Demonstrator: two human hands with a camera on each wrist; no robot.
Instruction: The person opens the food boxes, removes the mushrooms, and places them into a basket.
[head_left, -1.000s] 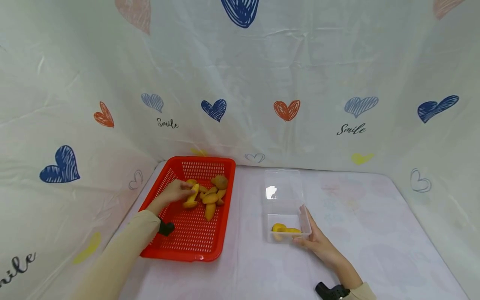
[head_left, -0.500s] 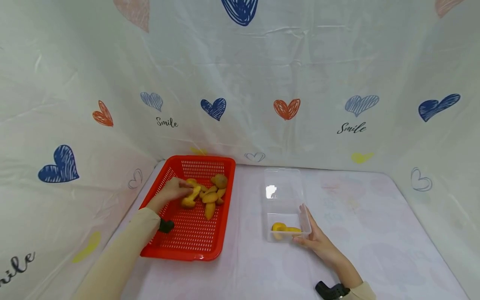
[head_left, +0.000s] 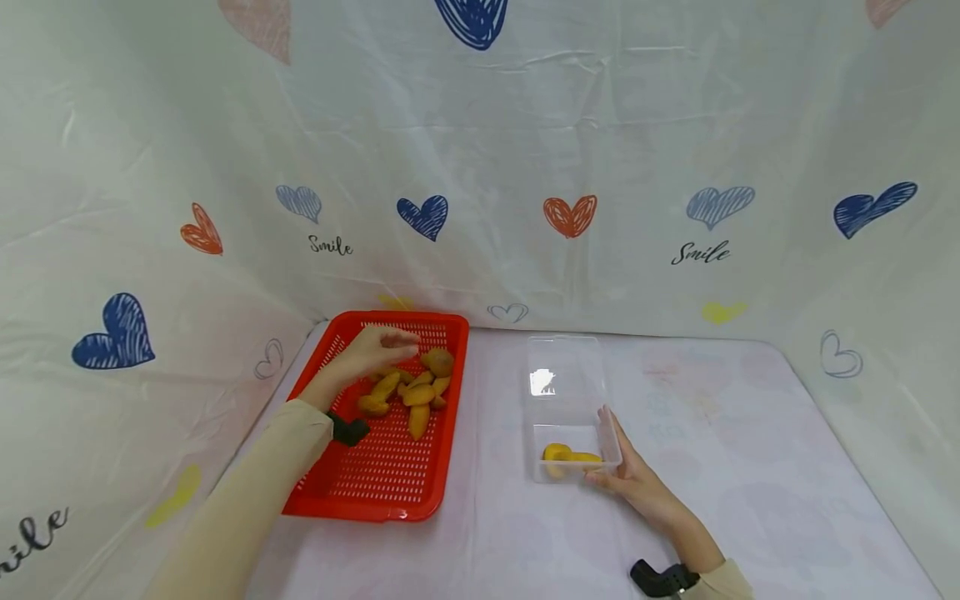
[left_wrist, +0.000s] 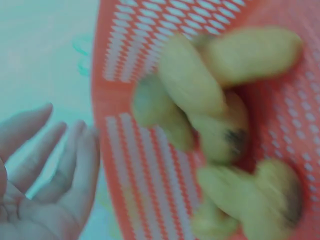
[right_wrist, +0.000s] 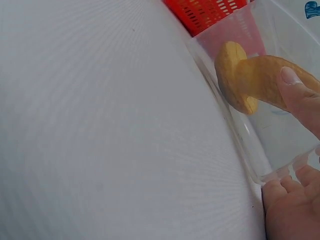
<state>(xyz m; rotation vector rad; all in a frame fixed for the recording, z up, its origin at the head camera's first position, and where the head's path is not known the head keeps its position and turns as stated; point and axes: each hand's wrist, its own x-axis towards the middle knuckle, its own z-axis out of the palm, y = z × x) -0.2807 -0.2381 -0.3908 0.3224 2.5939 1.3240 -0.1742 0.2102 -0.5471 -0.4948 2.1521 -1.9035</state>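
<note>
A red perforated basket (head_left: 393, 492) on the left holds several yellow-brown mushrooms (head_left: 419, 395), some with dark patches on their caps in the left wrist view. My left hand (head_left: 378, 350) is over the basket's upper part, holding nothing; its fingers look spread and loosely bent in the left wrist view. At right, my right hand (head_left: 643, 487) grips the near right corner of a clear plastic box (head_left: 538, 471). One mushroom (right_wrist: 252, 75) lies on its side in that box. The right thumb (right_wrist: 300, 95) overlaps its stem in the right wrist view.
The box's clear lid (head_left: 566, 367) lies folded back toward the rear curtain (head_left: 495, 125) with printed hearts. Both containers stand on a white-covered table (head_left: 495, 542), the basket close to the left curtain.
A second ago my left hand held a yellow mushroom in the basket. That mushroom now lies there among the others, and the hand has moved up and right. My right hand stays put.
</note>
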